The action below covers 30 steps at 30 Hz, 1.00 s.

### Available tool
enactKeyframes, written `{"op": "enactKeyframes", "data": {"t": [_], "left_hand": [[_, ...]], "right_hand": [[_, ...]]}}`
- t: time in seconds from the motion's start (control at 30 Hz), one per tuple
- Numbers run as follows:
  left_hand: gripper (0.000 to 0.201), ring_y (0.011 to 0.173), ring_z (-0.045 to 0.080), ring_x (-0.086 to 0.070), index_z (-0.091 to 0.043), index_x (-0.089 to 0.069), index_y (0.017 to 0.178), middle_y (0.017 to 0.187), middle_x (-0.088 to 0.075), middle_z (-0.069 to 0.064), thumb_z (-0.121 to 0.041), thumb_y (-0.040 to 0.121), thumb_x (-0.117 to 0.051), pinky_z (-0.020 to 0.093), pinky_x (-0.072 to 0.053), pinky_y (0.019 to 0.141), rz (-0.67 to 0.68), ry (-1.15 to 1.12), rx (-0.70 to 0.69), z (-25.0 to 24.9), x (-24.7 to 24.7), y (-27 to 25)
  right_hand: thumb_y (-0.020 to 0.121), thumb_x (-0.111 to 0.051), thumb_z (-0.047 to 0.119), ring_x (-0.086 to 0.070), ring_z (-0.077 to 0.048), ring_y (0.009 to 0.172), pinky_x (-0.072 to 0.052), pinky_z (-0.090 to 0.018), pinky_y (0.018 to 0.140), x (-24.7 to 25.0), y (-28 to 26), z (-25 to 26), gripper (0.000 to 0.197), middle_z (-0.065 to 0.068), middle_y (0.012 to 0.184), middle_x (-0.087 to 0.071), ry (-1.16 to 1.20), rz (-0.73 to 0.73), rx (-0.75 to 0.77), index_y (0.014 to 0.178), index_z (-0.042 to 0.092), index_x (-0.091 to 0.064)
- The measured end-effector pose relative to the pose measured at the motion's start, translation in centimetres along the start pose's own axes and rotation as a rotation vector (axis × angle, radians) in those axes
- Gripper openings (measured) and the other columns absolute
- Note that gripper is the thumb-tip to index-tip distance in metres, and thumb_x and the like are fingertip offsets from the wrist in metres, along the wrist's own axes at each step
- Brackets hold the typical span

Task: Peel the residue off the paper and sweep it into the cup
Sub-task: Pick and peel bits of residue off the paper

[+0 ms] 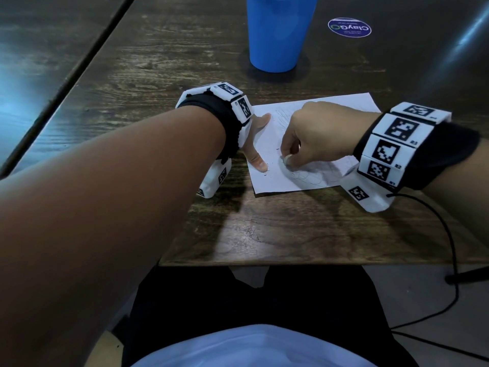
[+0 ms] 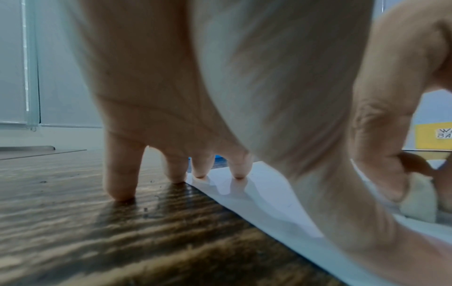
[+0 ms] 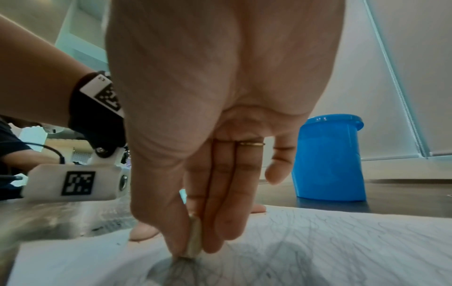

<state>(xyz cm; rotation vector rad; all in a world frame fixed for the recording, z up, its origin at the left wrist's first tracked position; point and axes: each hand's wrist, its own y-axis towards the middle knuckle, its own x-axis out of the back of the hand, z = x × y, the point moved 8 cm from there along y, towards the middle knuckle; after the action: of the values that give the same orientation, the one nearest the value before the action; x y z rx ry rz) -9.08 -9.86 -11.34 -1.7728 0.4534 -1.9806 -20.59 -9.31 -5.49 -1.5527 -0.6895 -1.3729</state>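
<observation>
A white paper (image 1: 267,144) with grey pencil scribbles lies flat on the wooden table. My left hand (image 1: 258,141) presses its left edge, fingers spread and straight; two fingertips (image 2: 238,174) stand on the paper (image 2: 257,199) and the others on the wood. My right hand (image 1: 289,154) pinches a small off-white eraser (image 1: 286,158) between thumb and fingers. The eraser (image 3: 194,238) touches the scribbled paper (image 3: 342,241) and also shows at the right as a pale eraser (image 2: 419,199). Tiny dark crumbs (image 1: 266,174) lie beside my left thumb. The blue cup (image 1: 277,33) stands upright beyond the paper.
The table (image 1: 264,234) ends at a front edge close to my body. A round blue sticker (image 1: 349,27) lies to the right of the cup (image 3: 327,158). A black cable (image 1: 449,247) hangs from my right wrist. A second table (image 1: 39,62) stands across a dark gap on the left.
</observation>
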Motion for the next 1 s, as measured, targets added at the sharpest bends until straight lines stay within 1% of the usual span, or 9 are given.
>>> {"op": "enactKeyframes", "data": {"t": [0.13,0.23,0.37,0.5,0.6,0.67,0.73,0.87,1.0], "left_hand": [[0.14,0.152,0.035,-0.02,-0.031,0.013,0.159,0.169,-0.004,0.011,-0.082,0.06,-0.072,0.05,-0.02,0.119,0.001,0.002,0.014,0.2,-0.1,0.3],[0.139,0.15,0.035,-0.024,-0.03,0.013,0.159,0.168,-0.007,0.013,-0.082,0.062,-0.072,0.048,-0.023,0.118,-0.003,0.022,0.011,0.2,-0.1,0.3],[0.134,0.152,0.034,-0.02,-0.026,0.012,0.16,0.169,-0.004,0.013,-0.075,0.068,-0.072,0.047,-0.02,0.12,-0.007,0.008,-0.001,-0.2,0.1,-0.1],[0.139,0.151,0.036,-0.022,-0.03,0.013,0.159,0.169,-0.003,0.012,-0.083,0.061,-0.07,0.05,-0.023,0.118,0.007,0.045,0.016,0.2,0.1,0.1],[0.137,0.152,0.035,-0.02,-0.029,0.014,0.159,0.169,-0.003,0.012,-0.081,0.064,-0.071,0.05,-0.021,0.119,0.004,0.04,0.006,0.0,0.1,-0.1],[0.134,0.153,0.033,-0.017,-0.027,0.013,0.16,0.169,-0.002,0.011,-0.075,0.068,-0.072,0.047,-0.019,0.12,-0.006,0.009,-0.008,-0.2,0.0,-0.2],[0.135,0.153,0.033,-0.016,-0.027,0.012,0.16,0.169,-0.002,0.011,-0.075,0.067,-0.073,0.048,-0.018,0.12,-0.005,0.0,-0.007,-0.1,-0.1,-0.1],[0.141,0.151,0.035,-0.022,-0.031,0.014,0.159,0.169,-0.004,0.013,-0.083,0.06,-0.071,0.051,-0.023,0.118,0.014,0.031,0.013,0.2,-0.1,0.2],[0.137,0.152,0.035,-0.02,-0.03,0.014,0.159,0.169,-0.001,0.012,-0.08,0.064,-0.071,0.05,-0.021,0.119,0.015,0.025,0.003,0.0,0.1,0.0]], "right_hand": [[0.083,-0.076,0.035,-0.064,-0.001,0.069,-0.054,-0.028,0.068,-1.0,-0.7,1.0,0.008,0.02,0.074,-0.071,0.072,0.125,0.072,0.084,0.028,-0.079],[0.085,-0.075,0.035,-0.065,0.0,0.072,-0.054,-0.025,0.07,-1.4,-1.1,1.4,0.009,0.022,0.077,-0.072,0.096,0.194,0.104,0.089,0.028,-0.08],[0.082,-0.076,0.038,-0.06,0.0,0.068,-0.046,-0.024,0.061,-0.4,-0.3,0.4,0.011,0.022,0.072,-0.068,0.04,0.083,0.021,0.088,0.03,-0.079],[0.081,-0.075,0.04,-0.058,-0.003,0.068,-0.053,-0.031,0.065,0.2,0.0,-0.1,0.012,0.018,0.073,-0.068,-0.025,0.001,-0.013,0.087,0.03,-0.078],[0.081,-0.076,0.038,-0.06,-0.002,0.064,-0.049,-0.026,0.062,-0.7,-0.3,0.4,0.008,0.02,0.068,-0.068,0.033,0.078,0.04,0.08,0.03,-0.078],[0.083,-0.076,0.037,-0.062,0.005,0.069,-0.047,-0.02,0.063,-1.4,-0.8,0.8,0.006,0.025,0.071,-0.07,0.089,0.164,0.078,0.082,0.032,-0.079],[0.083,-0.076,0.037,-0.062,0.009,0.071,-0.046,-0.018,0.064,-1.6,-1.0,1.0,0.004,0.027,0.073,-0.069,0.104,0.204,0.092,0.084,0.033,-0.078],[0.081,-0.077,0.036,-0.062,0.0,0.066,-0.046,-0.022,0.061,-0.8,-0.5,0.3,0.006,0.022,0.068,-0.069,0.072,0.129,0.028,0.082,0.03,-0.078],[0.083,-0.075,0.041,-0.058,-0.003,0.072,-0.054,-0.032,0.068,0.3,0.3,-0.9,0.013,0.018,0.078,-0.069,0.007,0.017,-0.059,0.09,0.03,-0.078]]}}
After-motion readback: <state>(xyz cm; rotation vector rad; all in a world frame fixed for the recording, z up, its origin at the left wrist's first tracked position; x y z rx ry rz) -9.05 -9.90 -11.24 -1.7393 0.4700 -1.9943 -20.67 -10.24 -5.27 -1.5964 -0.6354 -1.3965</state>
